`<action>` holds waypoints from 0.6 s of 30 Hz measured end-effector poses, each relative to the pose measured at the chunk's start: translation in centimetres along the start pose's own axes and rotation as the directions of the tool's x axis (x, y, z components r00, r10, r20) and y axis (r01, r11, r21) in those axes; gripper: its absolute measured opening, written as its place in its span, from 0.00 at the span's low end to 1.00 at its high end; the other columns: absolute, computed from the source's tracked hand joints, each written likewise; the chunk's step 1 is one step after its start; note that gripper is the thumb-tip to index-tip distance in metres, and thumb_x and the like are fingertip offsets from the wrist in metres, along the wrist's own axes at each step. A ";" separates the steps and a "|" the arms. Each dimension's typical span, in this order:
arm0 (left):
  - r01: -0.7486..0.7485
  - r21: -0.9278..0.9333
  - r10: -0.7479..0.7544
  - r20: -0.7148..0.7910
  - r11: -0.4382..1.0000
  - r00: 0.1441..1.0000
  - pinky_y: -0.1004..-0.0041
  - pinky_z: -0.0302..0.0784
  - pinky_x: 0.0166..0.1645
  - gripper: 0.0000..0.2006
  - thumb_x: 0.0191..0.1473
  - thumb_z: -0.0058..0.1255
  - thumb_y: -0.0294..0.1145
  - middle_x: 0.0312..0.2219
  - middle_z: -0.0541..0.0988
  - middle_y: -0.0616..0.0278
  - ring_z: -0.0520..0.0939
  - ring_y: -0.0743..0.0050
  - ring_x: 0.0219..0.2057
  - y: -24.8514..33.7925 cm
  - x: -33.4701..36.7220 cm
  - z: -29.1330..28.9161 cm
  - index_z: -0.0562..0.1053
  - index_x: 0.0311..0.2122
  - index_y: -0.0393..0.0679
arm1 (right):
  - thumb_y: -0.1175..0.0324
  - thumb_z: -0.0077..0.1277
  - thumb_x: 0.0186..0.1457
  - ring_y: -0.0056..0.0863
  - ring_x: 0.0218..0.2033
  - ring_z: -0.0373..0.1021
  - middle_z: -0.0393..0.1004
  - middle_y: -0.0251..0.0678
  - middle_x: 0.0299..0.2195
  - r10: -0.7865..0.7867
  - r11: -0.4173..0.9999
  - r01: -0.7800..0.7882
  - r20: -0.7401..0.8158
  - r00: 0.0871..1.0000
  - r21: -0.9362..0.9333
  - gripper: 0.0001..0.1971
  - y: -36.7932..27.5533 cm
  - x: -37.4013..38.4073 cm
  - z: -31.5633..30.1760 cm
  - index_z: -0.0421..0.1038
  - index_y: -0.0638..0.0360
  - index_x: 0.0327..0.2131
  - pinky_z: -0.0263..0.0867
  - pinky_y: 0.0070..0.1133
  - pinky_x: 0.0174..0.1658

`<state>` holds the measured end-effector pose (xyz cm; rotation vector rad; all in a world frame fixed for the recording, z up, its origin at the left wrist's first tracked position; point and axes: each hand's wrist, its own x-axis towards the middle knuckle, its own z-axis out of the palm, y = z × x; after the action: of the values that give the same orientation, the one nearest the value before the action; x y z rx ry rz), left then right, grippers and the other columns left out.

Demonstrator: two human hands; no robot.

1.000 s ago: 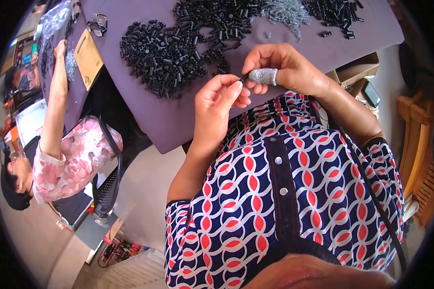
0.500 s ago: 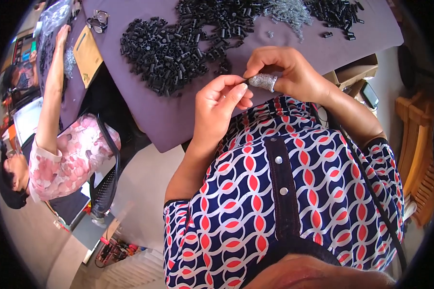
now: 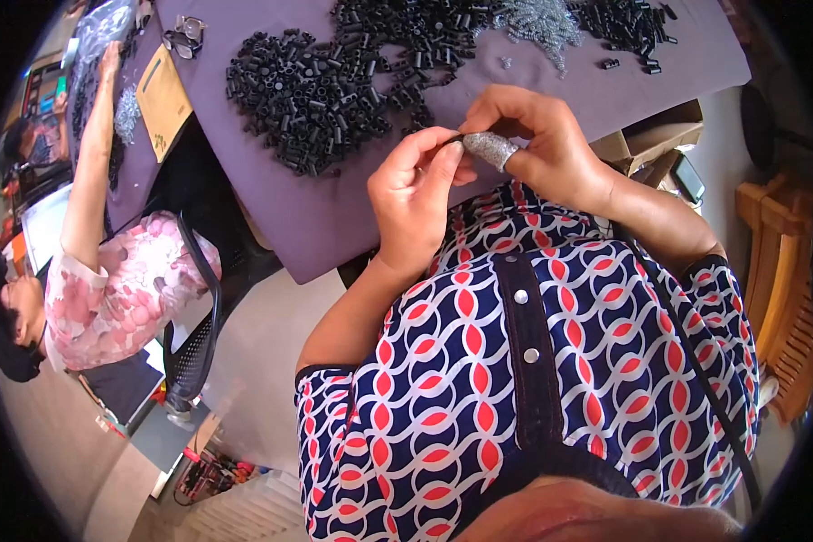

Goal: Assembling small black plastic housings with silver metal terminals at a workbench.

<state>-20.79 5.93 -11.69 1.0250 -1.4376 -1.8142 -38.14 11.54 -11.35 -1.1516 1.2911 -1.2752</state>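
Both my hands meet above the near edge of the table, fingertips pinched together. My left hand (image 3: 414, 200) grips a small dark piece (image 3: 459, 138) between thumb and fingers, mostly hidden by the fingertips. My right hand (image 3: 551, 149) closes on the same piece from the other side. A silvery glittering sleeve (image 3: 490, 150) covers my right thumb. Just beyond my hands lies a big heap of short black hollow cylinders (image 3: 307, 104). Behind it spreads another heap of black parts (image 3: 406, 36), beside a pile of small shiny clear or silvery pieces (image 3: 540, 27).
More black cylinders (image 3: 619, 25) lie at the far right of the purple-grey table (image 3: 303, 221). Open cardboard boxes (image 3: 650, 135) and a wooden chair (image 3: 777, 289) stand on the right. At left, a co-worker (image 3: 122, 289) reaches over another table near a tan envelope (image 3: 163, 104) and glasses (image 3: 185, 36).
My fingertips have shifted slightly and the silvery sleeve on my right thumb has tilted. My left wrist has risen a little. The co-worker's arm has moved slightly.
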 end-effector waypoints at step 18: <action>0.430 -0.345 -0.375 0.217 0.834 0.901 0.78 0.76 0.31 0.07 0.60 0.54 0.30 0.26 0.81 0.62 0.80 0.78 0.25 0.7 1.6 -1.6 0.77 0.39 0.37 | 0.86 0.52 0.51 0.23 0.40 0.73 0.75 0.34 0.36 -0.012 0.999 0.015 0.123 0.992 -0.030 0.22 -0.5 0.6 -2.5 0.69 0.61 0.51 0.70 0.21 0.44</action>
<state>-20.26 3.58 -11.56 1.0619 -0.9131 -2.4003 -40.67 11.24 -10.83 -1.2430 1.2178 -1.1790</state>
